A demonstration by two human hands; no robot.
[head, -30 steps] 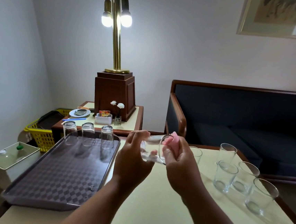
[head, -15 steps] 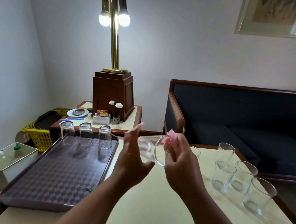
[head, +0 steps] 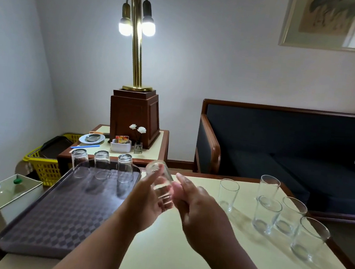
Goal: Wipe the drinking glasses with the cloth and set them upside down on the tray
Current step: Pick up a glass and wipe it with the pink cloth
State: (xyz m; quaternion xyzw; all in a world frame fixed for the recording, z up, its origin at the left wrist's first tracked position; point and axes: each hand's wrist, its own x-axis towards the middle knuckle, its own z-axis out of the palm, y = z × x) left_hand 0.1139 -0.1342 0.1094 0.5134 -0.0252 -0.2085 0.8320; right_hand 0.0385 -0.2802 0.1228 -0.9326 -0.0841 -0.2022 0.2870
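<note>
A clear drinking glass is tilted base-up between my hands, above the table near the tray's right edge. My left hand grips it. My right hand is just right of the glass, curled around a pink cloth of which only a blurred bit shows. The dark checkered tray lies on the left, with three glasses upside down along its far edge. Several upright glasses stand on the cream table to the right.
Behind the tray is a side table with a brass lamp, a small vase and a dish. A yellow basket and a white lidded box sit low on the left. A dark sofa runs behind the table.
The glass has turned from lying sideways to tilted base-up in my left hand. My right hand has pulled the cloth out of the glass's mouth and drawn back a little.
</note>
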